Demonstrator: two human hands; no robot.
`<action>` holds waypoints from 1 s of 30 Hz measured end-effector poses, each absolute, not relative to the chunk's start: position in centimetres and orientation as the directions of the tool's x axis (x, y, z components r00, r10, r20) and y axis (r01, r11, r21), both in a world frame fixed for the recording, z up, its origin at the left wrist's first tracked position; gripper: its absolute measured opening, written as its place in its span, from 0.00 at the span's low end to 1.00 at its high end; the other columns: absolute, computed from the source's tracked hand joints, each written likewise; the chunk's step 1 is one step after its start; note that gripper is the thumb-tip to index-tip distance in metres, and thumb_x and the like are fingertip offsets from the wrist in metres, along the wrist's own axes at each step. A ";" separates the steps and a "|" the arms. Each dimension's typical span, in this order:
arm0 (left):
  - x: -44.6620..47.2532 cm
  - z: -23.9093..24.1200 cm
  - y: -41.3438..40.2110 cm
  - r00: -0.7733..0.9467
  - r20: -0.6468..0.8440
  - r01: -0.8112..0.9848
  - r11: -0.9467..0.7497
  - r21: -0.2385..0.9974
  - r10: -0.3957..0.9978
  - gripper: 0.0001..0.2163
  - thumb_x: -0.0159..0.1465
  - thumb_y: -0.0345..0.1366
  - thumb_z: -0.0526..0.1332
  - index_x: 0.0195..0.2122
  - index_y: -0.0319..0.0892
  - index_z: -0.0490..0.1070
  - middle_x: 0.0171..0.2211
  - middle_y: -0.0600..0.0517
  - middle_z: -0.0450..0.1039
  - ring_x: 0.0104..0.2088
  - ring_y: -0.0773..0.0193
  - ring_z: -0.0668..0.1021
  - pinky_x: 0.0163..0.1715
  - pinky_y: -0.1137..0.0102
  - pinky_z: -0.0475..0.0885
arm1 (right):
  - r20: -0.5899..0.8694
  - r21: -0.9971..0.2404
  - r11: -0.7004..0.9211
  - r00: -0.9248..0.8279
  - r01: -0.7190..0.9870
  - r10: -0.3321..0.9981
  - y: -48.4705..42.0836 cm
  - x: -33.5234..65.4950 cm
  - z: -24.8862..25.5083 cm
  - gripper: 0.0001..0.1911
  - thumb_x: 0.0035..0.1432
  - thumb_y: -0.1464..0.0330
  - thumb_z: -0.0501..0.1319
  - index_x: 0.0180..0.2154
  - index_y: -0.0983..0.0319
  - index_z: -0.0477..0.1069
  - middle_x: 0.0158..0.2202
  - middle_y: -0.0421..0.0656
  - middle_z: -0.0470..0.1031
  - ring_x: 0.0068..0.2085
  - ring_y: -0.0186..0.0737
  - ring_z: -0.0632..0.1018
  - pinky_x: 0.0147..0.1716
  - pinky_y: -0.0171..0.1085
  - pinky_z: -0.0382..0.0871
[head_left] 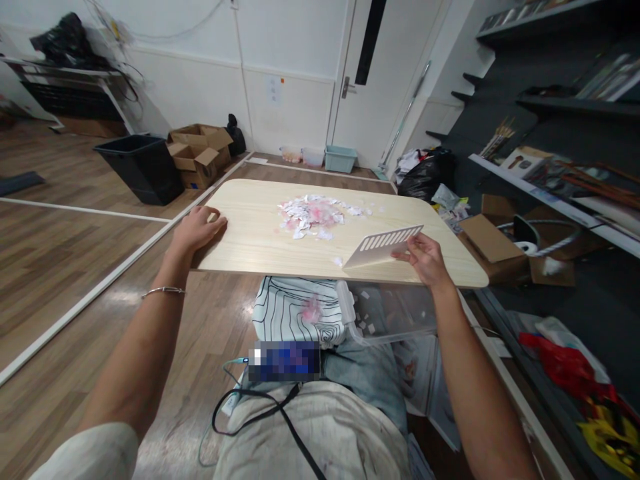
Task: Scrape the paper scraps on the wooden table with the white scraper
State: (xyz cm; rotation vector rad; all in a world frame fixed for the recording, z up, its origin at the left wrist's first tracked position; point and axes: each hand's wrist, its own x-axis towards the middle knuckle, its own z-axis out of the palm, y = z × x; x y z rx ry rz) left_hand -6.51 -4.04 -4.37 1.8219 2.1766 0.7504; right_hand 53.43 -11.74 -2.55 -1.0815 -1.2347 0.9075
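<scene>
A light wooden tabletop (250,250) stretches before me, with a loose heap of torn white and pink paper scraps (313,215) near its middle. My left hand (199,230) grips the left edge of the tabletop, fingers curled. Between the thumb and fingers of my right hand (425,257) is a thin white slotted panel (383,245), tilted, its lower edge on or close to the wood. One small scrap (338,261) lies just left of the panel. Below the near edge, a clear plastic bin (390,313) holds a few white scraps.
A striped cloth (285,310) with a pink tuft and a phone (284,361) on a cable are at my lap. A black bin (143,170) and cardboard boxes (200,157) stand back left. To the right are an open carton (493,247) and dark shelves (565,113).
</scene>
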 end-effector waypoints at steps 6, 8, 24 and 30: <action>-6.6 -4.3 -3.9 -0.220 0.148 0.872 0.127 0.472 0.964 0.22 0.77 0.54 0.61 0.62 0.49 0.81 0.72 0.33 0.77 0.73 0.30 0.80 0.77 0.43 0.73 | 0.286 -0.958 0.280 0.182 0.057 0.941 -11.6 53.8 -2.6 0.39 0.40 0.35 0.90 0.37 0.54 0.81 0.35 0.37 0.76 0.32 0.37 0.78 0.34 0.40 0.93; -6.7 -4.5 -3.8 -0.211 0.158 0.875 0.114 0.470 0.965 0.22 0.77 0.54 0.61 0.62 0.49 0.81 0.71 0.32 0.78 0.73 0.30 0.81 0.76 0.42 0.74 | 0.296 -0.955 0.292 0.188 0.051 0.936 -11.6 53.9 -2.6 0.39 0.40 0.34 0.89 0.37 0.54 0.80 0.34 0.36 0.75 0.32 0.37 0.78 0.35 0.40 0.93; -6.8 -4.7 -3.7 -0.207 0.166 0.867 0.102 0.488 0.964 0.20 0.78 0.51 0.62 0.63 0.47 0.81 0.70 0.35 0.79 0.73 0.34 0.79 0.76 0.43 0.72 | 0.299 -0.954 0.289 0.245 0.075 0.922 -11.3 54.1 -3.2 0.37 0.39 0.37 0.89 0.34 0.55 0.78 0.35 0.38 0.74 0.33 0.38 0.75 0.30 0.40 0.91; -6.8 -4.7 -3.6 -0.204 0.167 0.877 0.104 0.470 0.965 0.21 0.77 0.51 0.62 0.61 0.45 0.82 0.71 0.33 0.77 0.71 0.34 0.82 0.77 0.44 0.73 | 0.307 -0.952 0.278 0.407 0.130 0.860 -10.8 54.1 -3.5 0.41 0.41 0.33 0.85 0.33 0.55 0.71 0.32 0.36 0.69 0.31 0.35 0.71 0.23 0.33 0.83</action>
